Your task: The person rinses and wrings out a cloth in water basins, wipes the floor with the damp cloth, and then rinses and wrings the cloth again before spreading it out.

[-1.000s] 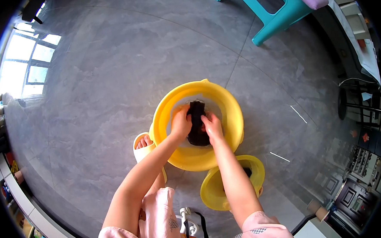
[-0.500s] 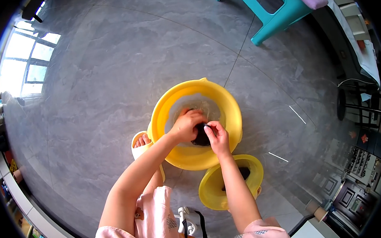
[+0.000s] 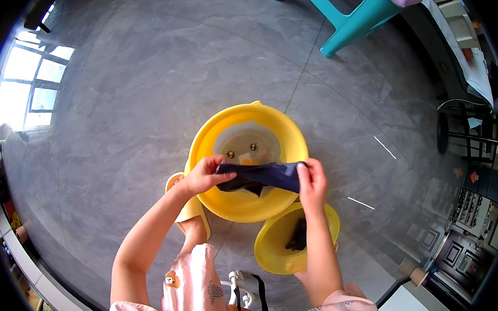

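Note:
Stretched between my two hands is a dark navy cloth [image 3: 270, 174], held over the yellow basin [image 3: 229, 211]. My left hand [image 3: 206, 175] pinches its left end, with the thumb along the front. At the other end, my right hand [image 3: 312, 180] grips the corner near the basin's right rim. A darker part of the cloth hangs down in the middle; its exact kind of garment I cannot make out. Below the cloth, shallow water covers the basin's bottom, where a printed face pattern shows.
A smaller yellow basin [image 3: 265, 250] with a dark wet item [image 3: 298, 235] inside stands by my right forearm. My foot in a yellow slipper [image 3: 197, 210] is left of the large basin. A teal stool [image 3: 348, 29] stands at the upper right on the grey tiled floor [image 3: 144, 93].
The dark cloth was bunched low in the basin between my hands. Now it is raised and pulled out wide, my left hand having moved left and my right hand right.

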### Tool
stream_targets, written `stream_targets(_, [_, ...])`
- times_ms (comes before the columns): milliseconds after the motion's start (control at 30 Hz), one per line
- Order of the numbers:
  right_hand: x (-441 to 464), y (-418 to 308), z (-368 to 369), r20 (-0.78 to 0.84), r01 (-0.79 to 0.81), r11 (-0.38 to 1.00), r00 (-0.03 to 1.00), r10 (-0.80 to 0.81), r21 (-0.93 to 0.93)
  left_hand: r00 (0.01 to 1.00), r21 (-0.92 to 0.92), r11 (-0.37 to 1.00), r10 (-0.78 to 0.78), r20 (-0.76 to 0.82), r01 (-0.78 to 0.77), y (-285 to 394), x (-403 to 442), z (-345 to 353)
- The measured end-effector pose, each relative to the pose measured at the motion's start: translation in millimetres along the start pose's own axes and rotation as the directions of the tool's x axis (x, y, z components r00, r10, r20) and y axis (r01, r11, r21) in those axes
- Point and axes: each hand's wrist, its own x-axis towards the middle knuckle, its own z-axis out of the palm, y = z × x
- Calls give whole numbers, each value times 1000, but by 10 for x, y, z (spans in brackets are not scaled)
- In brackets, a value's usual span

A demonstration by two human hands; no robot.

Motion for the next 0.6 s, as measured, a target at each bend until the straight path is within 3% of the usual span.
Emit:
stream_targets(100, [262,677,263,9,109,931,994,-113,-349,925,-71,997,3,-380,-33,23,255,129])
stream_targets(133, [324,697,378,2,88,869,995,-100,-487,836,300,917,-62,-544,263,51,368,103])
stream_targets(167, [369,715,502,-5,67,786,996,-88,-614,786,611,741,190,-589,279,-210,535,55])
stream_targets(200, [399,796,631,-6,41,741,998,-61,-670,790,720,591,214,-575,365,-342,681,40])
stream_targets(233, [414,870,710,28,132,738,988,-152,-661,797,798,416,234,-557,436,-413,804,52])
stream_targets(300, [464,1030,818,94,129,539,991,-93,-832,842,876,247,259,-473,415,-517,972,115])
stream_targets(333, [484,1096,861,108,193,540,977,-185,-819,862,902,156,268,-431,403,-530,996,83])
stream_targets(400, [481,1131,837,129,313,517,924,-360,-796,844,921,151,370,-389,359,-557,938,65])
stream_targets(433, [468,1097,822,57,296,617,925,-376,-729,829,931,148,423,-365,334,-543,911,60])
stream_targets(500, [396,965,746,-87,269,783,921,-379,-560,794,926,312,499,-349,211,-419,803,75])
stream_targets(567, [252,679,641,-126,287,820,910,-394,-495,737,896,441,586,-337,59,-111,566,221])
stream_targets(600, [180,549,594,-141,343,824,884,-445,-451,662,889,455,684,-306,-58,16,451,274])
